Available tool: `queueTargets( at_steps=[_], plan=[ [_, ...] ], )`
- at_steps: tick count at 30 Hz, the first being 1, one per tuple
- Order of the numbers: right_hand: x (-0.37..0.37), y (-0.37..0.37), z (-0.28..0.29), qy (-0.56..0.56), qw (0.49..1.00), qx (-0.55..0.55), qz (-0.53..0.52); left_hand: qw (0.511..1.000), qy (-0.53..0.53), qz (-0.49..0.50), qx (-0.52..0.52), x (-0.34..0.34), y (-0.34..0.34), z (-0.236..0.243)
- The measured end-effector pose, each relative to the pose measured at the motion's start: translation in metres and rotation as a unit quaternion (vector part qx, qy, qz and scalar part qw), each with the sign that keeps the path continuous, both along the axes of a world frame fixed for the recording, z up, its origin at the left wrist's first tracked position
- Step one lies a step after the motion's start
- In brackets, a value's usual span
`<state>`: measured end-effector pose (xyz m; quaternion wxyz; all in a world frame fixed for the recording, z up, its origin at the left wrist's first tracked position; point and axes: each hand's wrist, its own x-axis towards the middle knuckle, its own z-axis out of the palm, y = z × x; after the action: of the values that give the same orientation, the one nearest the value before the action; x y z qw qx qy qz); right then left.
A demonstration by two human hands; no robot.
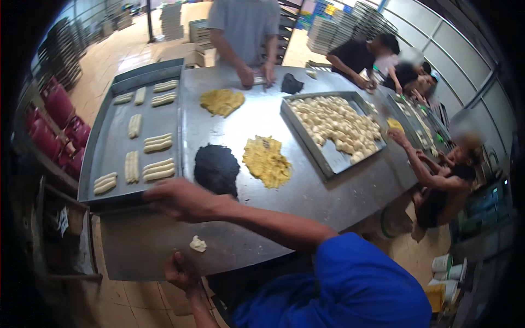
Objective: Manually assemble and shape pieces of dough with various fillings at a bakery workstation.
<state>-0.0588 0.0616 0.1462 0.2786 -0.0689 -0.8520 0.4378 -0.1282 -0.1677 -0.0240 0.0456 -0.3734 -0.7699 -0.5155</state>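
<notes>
My right hand [181, 200] reaches across to the near end of a metal tray [112, 144]; its fingers are smeared by motion, so whether they hold anything is unclear. Strips of pale dough, grouped side by side, lie in that tray, such as the dough piece [159, 169] nearest my right hand. At the table's near edge my left hand [181, 271] is curled closed; what it holds, if anything, is hidden. A small dough scrap [198, 244] lies just above it. Beyond my right forearm are a dark paste mound [216, 168] and a yellow paste mound [266, 162].
A second tray [328, 169] full of small dough balls stands on the metal table [262, 218]. Across it a person [244, 33] works beside another yellow mound [221, 102] and dark lump [292, 83]. Several people work at the right. Red gas cylinders [57, 101] stand left.
</notes>
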Motion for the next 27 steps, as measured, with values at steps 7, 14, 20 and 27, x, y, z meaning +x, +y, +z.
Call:
queueTargets(
  at_steps=[7,14,20,27],
  plan=[
    [0.341,0.096,-0.027,-0.106,0.836,-0.106,-0.529,1.0,-0.004,-0.011,0.018,-0.002,-0.004,-0.014],
    [0.471,0.185,-0.102,-0.315,0.759,-0.088,-0.563,1.0,0.011,0.007,-0.016,-0.006,0.0,-0.017],
    [0.42,0.195,-0.122,-0.355,0.694,-0.107,-0.617,0.994,-0.085,-0.071,-0.017,-0.008,0.002,-0.011],
    [0.451,0.12,-0.072,-0.246,0.756,-0.09,-0.6,0.979,-0.188,-0.076,-0.031,0.042,-0.02,0.056]
  ],
)
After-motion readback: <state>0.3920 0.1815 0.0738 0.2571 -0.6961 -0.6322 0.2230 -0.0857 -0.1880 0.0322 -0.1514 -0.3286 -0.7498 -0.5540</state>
